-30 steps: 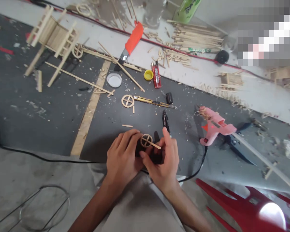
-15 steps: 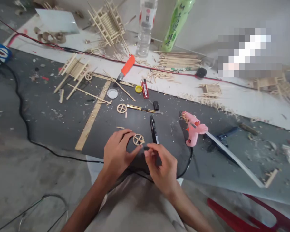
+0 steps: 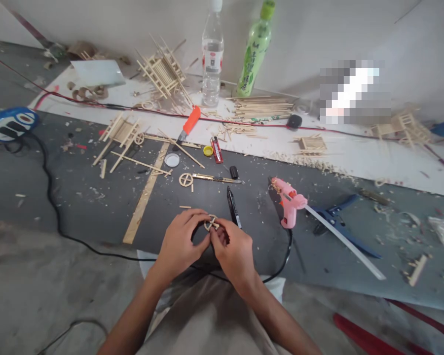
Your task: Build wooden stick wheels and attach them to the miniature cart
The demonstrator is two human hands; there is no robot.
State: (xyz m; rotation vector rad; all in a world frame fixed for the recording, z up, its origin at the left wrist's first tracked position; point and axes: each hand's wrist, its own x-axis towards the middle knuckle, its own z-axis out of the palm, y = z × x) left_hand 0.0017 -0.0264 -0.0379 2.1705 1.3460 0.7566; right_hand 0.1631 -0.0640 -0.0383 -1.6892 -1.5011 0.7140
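Note:
A small wooden wheel with crossed spokes [image 3: 211, 223] is between my hands near the table's front edge. My left hand [image 3: 185, 236] holds its left side with curved fingers. From the right, my right hand [image 3: 232, 246] pinches the wheel's rim; its fingertips partly hide that side. A second spoked wheel [image 3: 186, 180] lies flat just beyond, beside a thin craft knife [image 3: 216, 178]. Right of the hands are a black marker [image 3: 233, 206] and its separate black cap [image 3: 234, 172]. Short wooden strips [image 3: 185, 207] lie near my left hand.
A pink glue gun [image 3: 289, 199] with a long glue stick lies right, its black cable curving toward me. Farther back are an orange-handled knife [image 3: 191, 121], red lighter [image 3: 216, 150], stick bundles [image 3: 262, 107], stick models [image 3: 121, 133] and two bottles [image 3: 212, 64].
My right hand has moved left and up to the wheel and now grips it. The view has shifted, showing more of the bottles at the back.

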